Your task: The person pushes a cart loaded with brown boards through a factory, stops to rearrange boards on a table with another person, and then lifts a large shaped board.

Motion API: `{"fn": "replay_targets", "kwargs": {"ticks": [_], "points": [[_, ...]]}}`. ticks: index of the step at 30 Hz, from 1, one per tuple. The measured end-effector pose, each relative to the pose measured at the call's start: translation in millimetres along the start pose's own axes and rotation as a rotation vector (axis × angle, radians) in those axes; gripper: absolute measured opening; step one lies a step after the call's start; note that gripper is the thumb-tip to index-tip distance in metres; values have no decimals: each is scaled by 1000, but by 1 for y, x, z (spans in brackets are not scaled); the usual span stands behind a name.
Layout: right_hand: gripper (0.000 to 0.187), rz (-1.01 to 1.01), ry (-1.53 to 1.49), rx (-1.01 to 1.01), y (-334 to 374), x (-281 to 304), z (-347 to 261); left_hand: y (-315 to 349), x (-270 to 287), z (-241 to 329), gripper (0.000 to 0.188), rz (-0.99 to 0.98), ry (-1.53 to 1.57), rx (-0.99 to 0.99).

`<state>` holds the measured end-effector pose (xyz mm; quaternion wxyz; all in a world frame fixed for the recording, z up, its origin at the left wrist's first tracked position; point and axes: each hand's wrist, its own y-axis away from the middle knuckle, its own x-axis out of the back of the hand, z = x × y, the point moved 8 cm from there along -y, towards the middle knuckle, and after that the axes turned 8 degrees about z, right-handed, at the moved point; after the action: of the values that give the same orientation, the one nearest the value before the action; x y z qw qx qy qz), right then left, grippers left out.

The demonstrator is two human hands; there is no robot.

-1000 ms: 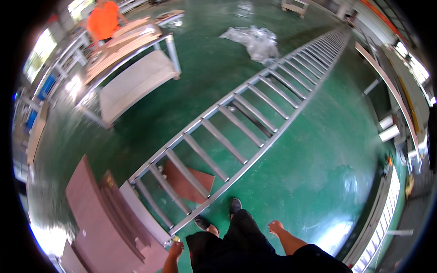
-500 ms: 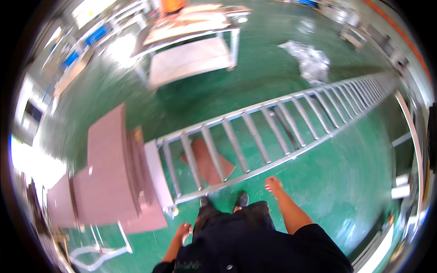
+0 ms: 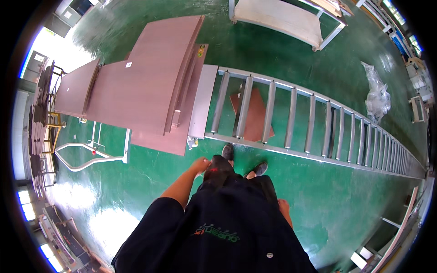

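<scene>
My left hand (image 3: 199, 165) hangs beside my left thigh, its fingers curled in with nothing seen in them. Low by my right thigh is my right hand (image 3: 283, 207), its fingers mostly hidden from view. Ahead of my feet a long metal roller conveyor (image 3: 291, 119) stretches off to the right. Brown flat panels (image 3: 136, 86) lie stacked in uneven layers at its left end, nearest to my left hand but apart from it. Under the conveyor's rollers, a loose brown board (image 3: 257, 116) lies on the floor.
A white tubular handle frame (image 3: 91, 159) sticks out from the stack's near side. At the far side stands a workbench with a pale lower shelf (image 3: 277, 20). Crumpled clear plastic film (image 3: 377, 98) lies on the floor at right. Upright panels lean on a yellow rack (image 3: 53, 129) at far left.
My view has swung left, so the panels and conveyor appear further right and higher. My left hand has come forward by the thigh; my right hand has dropped back.
</scene>
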<state>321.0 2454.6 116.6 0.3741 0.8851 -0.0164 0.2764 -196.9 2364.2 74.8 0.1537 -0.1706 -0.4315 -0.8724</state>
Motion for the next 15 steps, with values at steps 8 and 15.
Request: {"fn": "replay_targets", "kwargs": {"ticks": [8, 15], "points": [[23, -86, -156, -154, 21, -21, -45, 45, 46, -10, 28, 141, 313, 40], [26, -226, -16, 8, 11, -45, -48, 148, 27, -116, 29, 205, 264, 137]]}}
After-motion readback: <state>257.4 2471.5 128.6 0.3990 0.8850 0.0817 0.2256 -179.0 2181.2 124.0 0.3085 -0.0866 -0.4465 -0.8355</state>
